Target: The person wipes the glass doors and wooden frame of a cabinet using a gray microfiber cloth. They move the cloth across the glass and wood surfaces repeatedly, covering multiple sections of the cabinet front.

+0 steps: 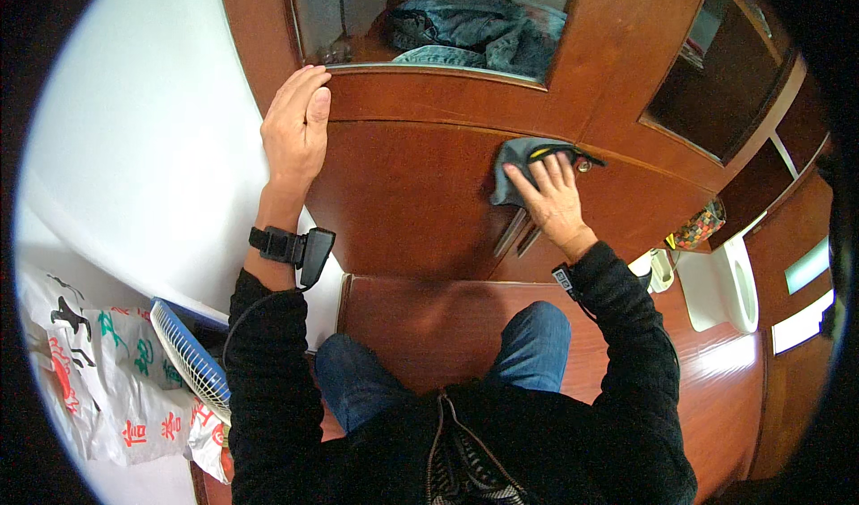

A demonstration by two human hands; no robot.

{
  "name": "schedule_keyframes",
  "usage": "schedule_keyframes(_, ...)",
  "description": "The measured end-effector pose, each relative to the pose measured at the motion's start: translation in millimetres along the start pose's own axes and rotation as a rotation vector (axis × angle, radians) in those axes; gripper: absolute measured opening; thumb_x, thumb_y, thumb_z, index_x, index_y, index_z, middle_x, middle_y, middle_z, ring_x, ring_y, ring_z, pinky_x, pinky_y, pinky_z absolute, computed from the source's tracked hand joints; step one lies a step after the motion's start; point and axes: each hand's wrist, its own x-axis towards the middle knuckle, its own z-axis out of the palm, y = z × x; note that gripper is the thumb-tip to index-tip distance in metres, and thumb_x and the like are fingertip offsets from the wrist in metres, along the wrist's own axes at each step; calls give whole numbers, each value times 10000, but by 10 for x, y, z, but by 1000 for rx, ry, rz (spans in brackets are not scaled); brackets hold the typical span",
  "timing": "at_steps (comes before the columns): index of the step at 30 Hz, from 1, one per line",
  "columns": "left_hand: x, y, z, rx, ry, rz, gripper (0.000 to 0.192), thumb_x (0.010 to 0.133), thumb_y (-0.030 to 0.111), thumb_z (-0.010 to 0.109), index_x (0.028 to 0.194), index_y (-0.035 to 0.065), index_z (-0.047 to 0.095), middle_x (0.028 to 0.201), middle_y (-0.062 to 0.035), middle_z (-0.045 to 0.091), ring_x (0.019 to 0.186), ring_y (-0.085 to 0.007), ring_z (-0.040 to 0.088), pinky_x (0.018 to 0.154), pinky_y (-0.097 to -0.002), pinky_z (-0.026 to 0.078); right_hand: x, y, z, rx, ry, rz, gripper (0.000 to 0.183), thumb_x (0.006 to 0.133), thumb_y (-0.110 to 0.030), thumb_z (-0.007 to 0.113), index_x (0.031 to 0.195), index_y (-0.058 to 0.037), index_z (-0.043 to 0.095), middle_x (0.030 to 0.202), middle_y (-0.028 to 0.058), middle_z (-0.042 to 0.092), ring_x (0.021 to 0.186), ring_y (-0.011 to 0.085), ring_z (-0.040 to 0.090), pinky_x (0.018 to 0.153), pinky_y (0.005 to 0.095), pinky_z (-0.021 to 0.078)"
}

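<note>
My right hand (556,200) lies with spread fingers on a folded grey cloth (511,159) with a black edge and a yellow patch. It presses the cloth against the upper part of a reddish-brown wooden cabinet door (402,189). Just right of the fingertips is a small round lock (584,167). Two metal bar handles (518,233) hang below the cloth, partly covered at the top. Nothing is in my left hand (295,126); it is flat and upright at the left side of the cabinet, fingertips by the lower corner of a glass pane (436,79).
Folded denim clothing (470,28) shows behind the glass. A white wall (154,136) bounds the left. Lower left are a printed plastic bag (127,384) and a blue-and-white plastic basket (191,354). A white plastic object (721,290) and a checkered bag (701,226) are at right.
</note>
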Motion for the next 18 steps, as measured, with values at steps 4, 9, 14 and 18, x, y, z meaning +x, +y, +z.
schedule_keyframes(4,10,44,-4,-10,0,-20,353,1092,308,618,1170,0,771,1227,-171,770,1247,-358,688,1093,-444,518,-220,83,60,-42,7,71,617,917,-137,645,1523,-225,572,1263,139,581,1278,398,525,1214,599,345)
schedule_keyframes(9,51,71,-51,-17,-43,-37,373,1090,327,618,1141,-5,780,1229,-177,770,1237,-355,694,1085,-434,519,-99,-64,158,20,63,16,641,914,-129,622,1544,-220,553,1280,129,574,1293,388,524,1221,592,344)
schedule_keyframes(14,105,74,-163,-30,-143,-105,468,1092,415,595,1122,-9,789,1257,-184,764,1255,-361,687,1091,-427,513,321,-478,238,135,4,-117,613,945,-153,564,1557,-173,529,1381,111,569,1331,351,527,1225,553,353)
schedule_keyframes(18,115,123,-220,0,-219,-143,482,1117,405,547,1127,-11,789,1338,-165,738,1316,-334,655,1140,-408,474,711,-896,386,218,36,-234,578,961,-159,540,1537,-108,537,1472,126,569,1400,333,523,1244,522,344)
